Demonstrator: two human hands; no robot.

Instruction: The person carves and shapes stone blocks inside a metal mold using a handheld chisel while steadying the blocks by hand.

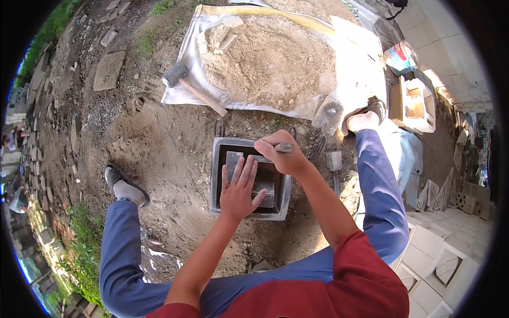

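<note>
A square grey metal mould box [215, 175] with loop handles stands on the ground between my feet. My left hand [238, 188] lies flat, fingers spread, on a grey plate [269, 197] inside it. Over the box's far right corner, my right hand [283, 155] is closed in a fist around a short round tool handle [284, 148]. That tool's working end is hidden under the hand, so its kind does not show.
Beyond the box, a pale sheet [185, 53] carries a heap of sandy soil [275, 58]. A mallet [175, 75] rests at its near left edge. A flat-bladed tool [327, 115] and a small trowel-like tool [334, 160] lie right. A hollow block [416, 103] stands farther right.
</note>
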